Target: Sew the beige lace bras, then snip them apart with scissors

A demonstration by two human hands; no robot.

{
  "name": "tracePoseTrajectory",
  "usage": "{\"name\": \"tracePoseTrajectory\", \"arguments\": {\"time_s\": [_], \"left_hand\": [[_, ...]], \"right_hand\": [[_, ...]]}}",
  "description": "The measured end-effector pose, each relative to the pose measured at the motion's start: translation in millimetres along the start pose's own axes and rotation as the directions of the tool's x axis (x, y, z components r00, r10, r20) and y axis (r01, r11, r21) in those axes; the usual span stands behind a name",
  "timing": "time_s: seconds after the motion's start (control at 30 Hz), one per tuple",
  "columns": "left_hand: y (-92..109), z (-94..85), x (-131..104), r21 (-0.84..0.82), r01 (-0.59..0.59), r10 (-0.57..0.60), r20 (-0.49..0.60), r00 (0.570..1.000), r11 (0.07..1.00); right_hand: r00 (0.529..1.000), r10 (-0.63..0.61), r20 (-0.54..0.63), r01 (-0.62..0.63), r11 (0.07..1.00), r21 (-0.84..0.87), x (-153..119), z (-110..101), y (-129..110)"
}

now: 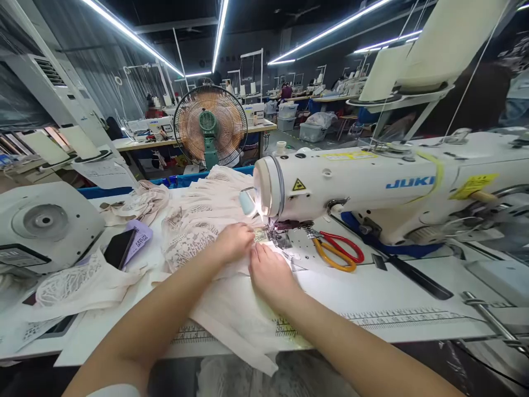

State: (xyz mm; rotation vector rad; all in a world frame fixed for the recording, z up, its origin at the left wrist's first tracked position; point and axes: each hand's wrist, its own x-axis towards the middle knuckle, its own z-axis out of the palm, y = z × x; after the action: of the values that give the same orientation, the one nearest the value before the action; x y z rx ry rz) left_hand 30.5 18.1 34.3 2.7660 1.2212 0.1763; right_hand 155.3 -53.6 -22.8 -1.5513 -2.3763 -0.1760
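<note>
Both my hands are at the needle area of a white sewing machine (306,184). My left hand (235,242) has its fingers closed on the pale fabric (231,298), just left of the presser foot. Beside it, my right hand (273,273) presses its bunched fingers on the same cloth in front of the foot. The cloth spreads under my wrists, and a strip of it hangs over the table's front edge. A heap of pale lace pieces (194,220) lies behind my left hand. The machine's lamp lights the needle.
Red and orange-handled scissors (336,251) lie right of the needle, with a black-handled tool (421,278) farther right. A dark phone (119,247), a purple slip (138,240) and a lace piece (72,281) lie left. A fan (210,127) stands behind the table.
</note>
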Motion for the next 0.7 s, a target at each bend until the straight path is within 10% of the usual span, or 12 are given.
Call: {"name": "tracePoseTrajectory", "arguments": {"time_s": [0.27, 0.47, 0.7], "left_hand": [[40.2, 23.6, -15.9, -0.371, -0.038, -0.006, -0.117, 0.993, 0.928], [32.9, 41.1, -26.1, -0.198, -0.161, 0.125, -0.18, 0.976, 0.967], [37.5, 47.1, -22.6, 0.009, -0.116, 0.116, -0.121, 0.986, 0.993]], "right_hand": [[0.999, -0.033, 0.008, 0.032, 0.995, 0.098, -3.9, -9.3, 3.4], [0.99, -0.138, -0.037, 0.142, 0.979, 0.148, -46.3, -44.5, 36.8], [0.973, -0.225, -0.053, 0.231, 0.945, 0.231, -74.5, -26.5, 57.7]]}}
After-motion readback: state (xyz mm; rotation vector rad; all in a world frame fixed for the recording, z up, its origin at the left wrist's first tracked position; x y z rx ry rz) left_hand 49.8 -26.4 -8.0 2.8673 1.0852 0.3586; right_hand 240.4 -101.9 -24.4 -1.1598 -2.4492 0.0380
